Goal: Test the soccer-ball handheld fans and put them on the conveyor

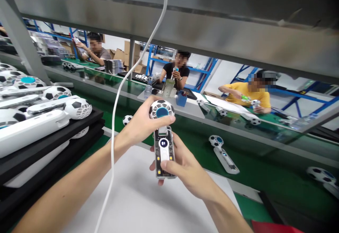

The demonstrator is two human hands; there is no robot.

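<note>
Both my hands hold one handheld fan [164, 150] upright above a white sheet [132, 197]. Its round head is patterned like a black-and-white football with a blue disc in the middle. The handle has a dark see-through front, a small round display that is lit, and several yellow squares. My left hand [143, 121] is closed around the football-patterned head, thumb across its lower front. My right hand [182, 162] wraps the handle from the right, its thumb pressed on the front below the display. The fingers behind the handle are partly hidden.
Football-headed fans [45, 120] lie stacked on black foam trays [87, 127] at left. A white cable [116, 102] hangs in front of my left forearm. Another fan [224, 155] lies on the green belt [196, 134]. Several people work across it; a metal beam [185, 21] runs overhead.
</note>
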